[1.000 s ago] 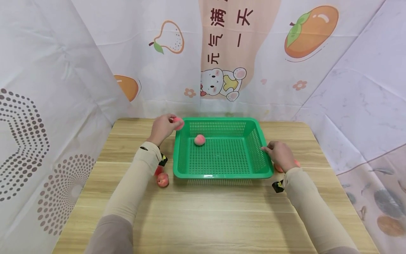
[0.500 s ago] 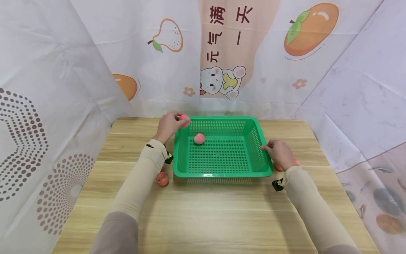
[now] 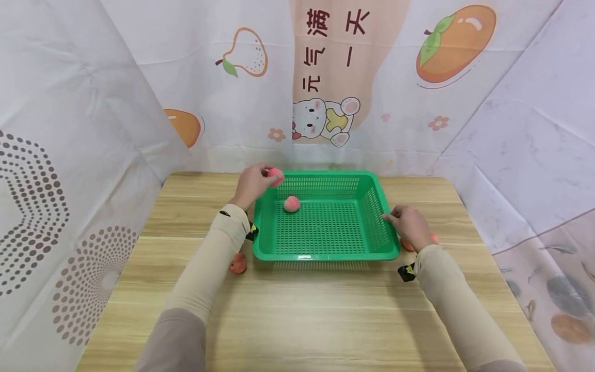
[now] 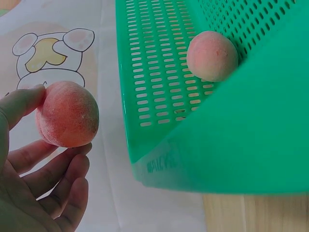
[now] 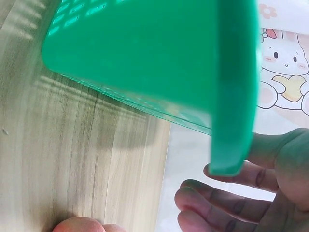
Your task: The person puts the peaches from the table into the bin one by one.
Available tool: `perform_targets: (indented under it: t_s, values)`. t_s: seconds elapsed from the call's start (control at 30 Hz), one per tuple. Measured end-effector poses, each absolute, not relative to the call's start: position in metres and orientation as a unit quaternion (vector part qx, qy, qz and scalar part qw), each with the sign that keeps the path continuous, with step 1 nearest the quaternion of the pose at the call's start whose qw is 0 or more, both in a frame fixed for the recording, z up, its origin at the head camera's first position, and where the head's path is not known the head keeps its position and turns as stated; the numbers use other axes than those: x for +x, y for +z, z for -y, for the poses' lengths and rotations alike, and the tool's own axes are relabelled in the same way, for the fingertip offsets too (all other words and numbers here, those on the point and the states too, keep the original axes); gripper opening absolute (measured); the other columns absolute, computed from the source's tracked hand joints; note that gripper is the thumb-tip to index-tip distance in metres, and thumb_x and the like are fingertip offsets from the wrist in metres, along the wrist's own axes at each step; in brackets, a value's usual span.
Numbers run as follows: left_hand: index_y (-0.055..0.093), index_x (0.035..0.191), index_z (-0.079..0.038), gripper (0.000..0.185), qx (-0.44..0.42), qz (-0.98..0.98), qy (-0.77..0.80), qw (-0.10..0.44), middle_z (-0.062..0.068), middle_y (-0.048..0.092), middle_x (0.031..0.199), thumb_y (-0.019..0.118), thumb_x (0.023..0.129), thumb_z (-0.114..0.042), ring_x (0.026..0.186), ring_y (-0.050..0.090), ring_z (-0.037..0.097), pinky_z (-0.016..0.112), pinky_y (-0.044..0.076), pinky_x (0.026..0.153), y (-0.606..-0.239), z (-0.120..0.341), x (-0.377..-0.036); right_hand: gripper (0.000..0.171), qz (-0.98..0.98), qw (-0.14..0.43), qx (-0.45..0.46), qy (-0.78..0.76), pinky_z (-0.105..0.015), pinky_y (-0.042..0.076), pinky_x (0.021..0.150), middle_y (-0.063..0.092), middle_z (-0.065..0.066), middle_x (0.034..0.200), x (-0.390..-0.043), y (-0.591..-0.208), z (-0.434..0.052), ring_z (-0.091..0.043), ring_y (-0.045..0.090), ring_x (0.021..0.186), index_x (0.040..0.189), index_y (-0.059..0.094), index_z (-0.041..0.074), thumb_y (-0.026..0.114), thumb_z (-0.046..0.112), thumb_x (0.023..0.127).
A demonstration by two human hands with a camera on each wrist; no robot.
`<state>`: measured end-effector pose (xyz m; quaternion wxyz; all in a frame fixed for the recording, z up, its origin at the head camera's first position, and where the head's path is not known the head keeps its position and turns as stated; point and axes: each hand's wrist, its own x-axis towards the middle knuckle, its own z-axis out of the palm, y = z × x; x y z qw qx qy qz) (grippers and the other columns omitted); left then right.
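My left hand (image 3: 252, 185) pinches a pink peach (image 3: 276, 177) between thumb and fingers, above the back left corner of a green plastic basket (image 3: 325, 257). In the left wrist view, the held peach (image 4: 68, 114) is beside the basket's rim, apart from it. Another peach (image 3: 292, 204) lies inside the basket, toward its left side. At the basket's right rim, my right hand (image 3: 411, 226) grips the edge, thumb on the inner side and fingers outside. The right wrist view has the right hand (image 5: 285, 186) at the rim, which hides part of the thumb.
A redder peach (image 3: 238, 263) sits on the wooden table (image 3: 325, 315) beside my left forearm. Peaches (image 3: 434, 238) lie partly hidden under my right hand. A printed curtain (image 3: 260, 108) hangs right behind the table's back edge.
My left hand has moved right with its peach, from outside the basket's back left corner to over it. My right hand has stayed on the rim.
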<state>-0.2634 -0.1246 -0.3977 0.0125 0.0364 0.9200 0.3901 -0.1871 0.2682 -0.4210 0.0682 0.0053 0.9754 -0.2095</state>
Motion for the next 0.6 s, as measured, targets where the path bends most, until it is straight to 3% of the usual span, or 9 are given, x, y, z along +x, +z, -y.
perform_targets:
  t_s: [0.6]
  values:
    - [0.064,0.122,-0.006,0.043,0.055,-0.916,0.398,0.003,0.012,0.068,0.113,0.067,0.092,-0.036,0.101,0.061,0.026,0.040,0.052,0.086,-0.406,0.107,-0.268,0.035,-0.970,0.067,0.013,-0.232,-0.030,0.041,0.054,0.066,-0.012,0.073,-0.181,-0.422,-0.271,-0.020,0.053,0.060,0.090,0.068,-0.003,0.058,0.029,0.098]
